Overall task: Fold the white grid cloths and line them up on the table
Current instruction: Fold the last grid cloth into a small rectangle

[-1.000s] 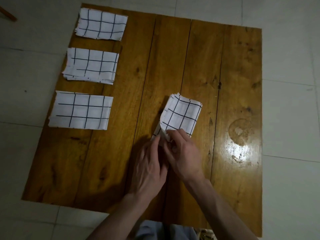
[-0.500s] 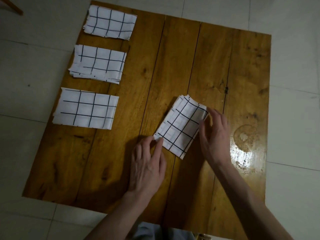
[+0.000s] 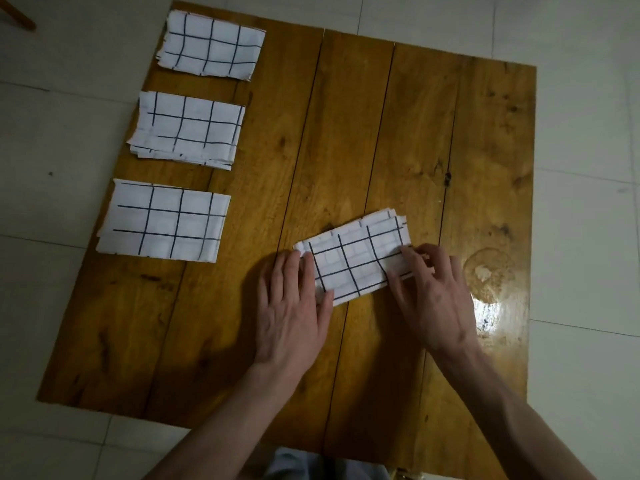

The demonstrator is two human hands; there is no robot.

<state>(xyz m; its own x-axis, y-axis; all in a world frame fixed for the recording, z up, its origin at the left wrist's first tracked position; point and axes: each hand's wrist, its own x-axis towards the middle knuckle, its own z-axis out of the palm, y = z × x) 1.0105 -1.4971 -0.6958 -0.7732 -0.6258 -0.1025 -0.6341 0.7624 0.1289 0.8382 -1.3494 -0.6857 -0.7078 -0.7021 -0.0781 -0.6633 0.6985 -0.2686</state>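
While three folded cloths lie in a column down the left edge of the counter, far, middle and near, the fourth cloth sits folded near the middle, well apart from them to the right. Its long axis runs left to right but is tilted, the right end farther away than the left, so it is not square with the column. The left hand lies flat and spread, its fingers resting on the cloth's left end. The right hand is at the right end, its fingertips curled on that edge, seemingly pinching the layers, though I cannot tell how firmly. The free spot in the line, as I judge it, is nearer than the near cloth, left of and slightly nearer than the fourth cloth. So the move likely calls for a slide leftward with a slight turn to level the axis; the left hand is on that side.
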